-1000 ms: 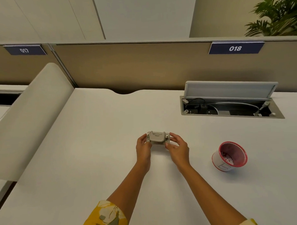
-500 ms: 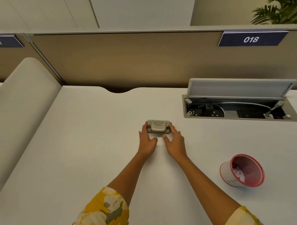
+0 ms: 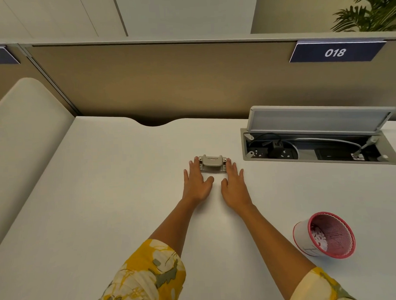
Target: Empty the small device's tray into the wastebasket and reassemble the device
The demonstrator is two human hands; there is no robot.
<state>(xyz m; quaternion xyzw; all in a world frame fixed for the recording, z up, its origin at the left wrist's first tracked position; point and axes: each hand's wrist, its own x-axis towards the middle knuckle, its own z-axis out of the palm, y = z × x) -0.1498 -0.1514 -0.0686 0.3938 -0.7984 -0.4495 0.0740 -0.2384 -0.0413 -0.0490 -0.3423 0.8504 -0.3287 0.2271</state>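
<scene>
Both palms lie flat and spread on the smooth white desk [image 3: 104,198], left hand [image 3: 196,182] and right hand [image 3: 234,185] flanking the boxy grey small device [image 3: 212,163] at their fingertips, gripping nothing, while the round red-rimmed mesh wastebasket [image 3: 325,235] sits well apart, beside the right forearm.

Yellow floral sleeves [image 3: 149,275] — bare forearms

The small grey device [image 3: 212,163] sits flat on the desk, well apart from the red-rimmed wastebasket [image 3: 325,235].
</scene>
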